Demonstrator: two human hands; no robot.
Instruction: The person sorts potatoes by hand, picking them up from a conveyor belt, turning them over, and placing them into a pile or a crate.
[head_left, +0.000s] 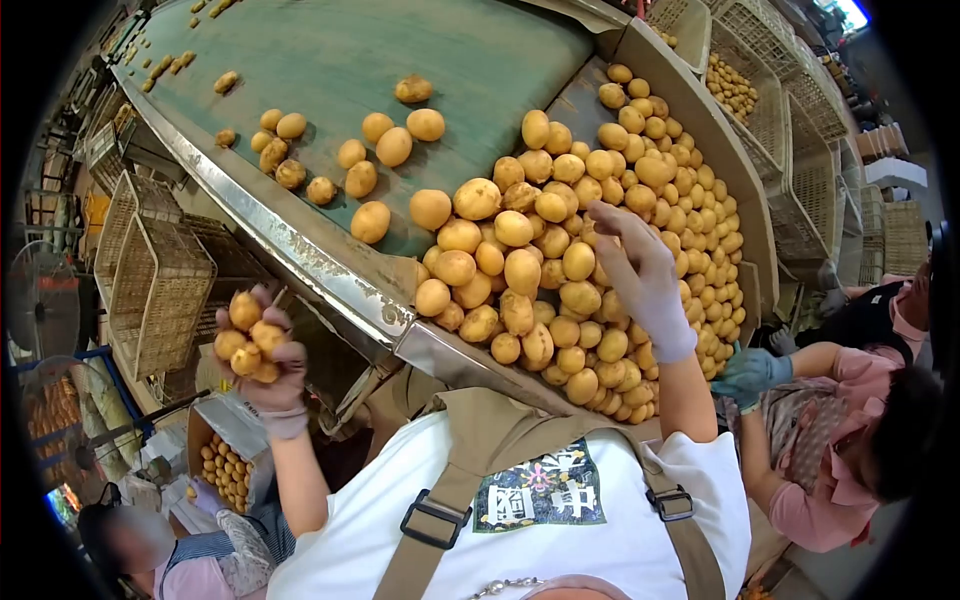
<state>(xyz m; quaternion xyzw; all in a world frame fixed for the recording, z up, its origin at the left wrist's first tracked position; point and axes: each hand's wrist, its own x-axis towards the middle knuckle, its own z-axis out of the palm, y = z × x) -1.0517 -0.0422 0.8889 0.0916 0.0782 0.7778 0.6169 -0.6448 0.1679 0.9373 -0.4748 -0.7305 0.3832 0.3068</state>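
My left hand (280, 370), in a thin glove, is closed around several small yellow potatoes (245, 355), held out to the left beyond the metal edge of the conveyor. My right hand (640, 280), gloved too, reaches over the large potato pile (520, 230) at the end of the belt. Its fingers are stretched out and touch or hover just above the potatoes; nothing shows in its grasp. Most of the pile's potatoes are smooth and round, some with brown patches.
Loose potatoes lie on the green conveyor belt (460, 50), bordered by a metal rail (270, 240). Plastic crates (150, 280) stand at left, more crates (800, 190) at right. A co-worker's blue-gloved hand (750, 375) is at the pile's right; another person stands lower left near a potato-filled box (200, 435).
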